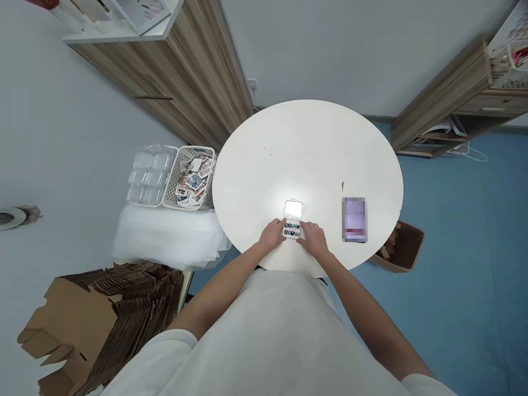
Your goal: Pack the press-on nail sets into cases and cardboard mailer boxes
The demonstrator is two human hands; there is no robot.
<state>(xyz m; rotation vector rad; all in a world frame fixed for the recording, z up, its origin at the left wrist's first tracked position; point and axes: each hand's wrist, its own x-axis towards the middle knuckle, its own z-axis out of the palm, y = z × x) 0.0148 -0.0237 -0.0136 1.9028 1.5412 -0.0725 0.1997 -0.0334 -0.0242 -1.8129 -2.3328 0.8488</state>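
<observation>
A small clear plastic case (pixel 292 220) lies open near the front edge of the round white table (pixel 307 148). Its lid is tipped back and catches the light. The lower tray holds several small dark pieces in rows. My left hand (pixel 272 235) grips the case's left side with fingers curled. My right hand (pixel 312 237) holds the right side the same way. Both hands rest on the tabletop.
A blurred purple rectangle (pixel 354 219) lies on the table to the right. To the left stand a white basket of small cards (pixel 192 177), stacked clear cases (pixel 149 175) and foam sheets (pixel 165 234). Flattened cardboard boxes (pixel 103 324) lie bottom left; an open carton (pixel 402 247) sits on the blue floor.
</observation>
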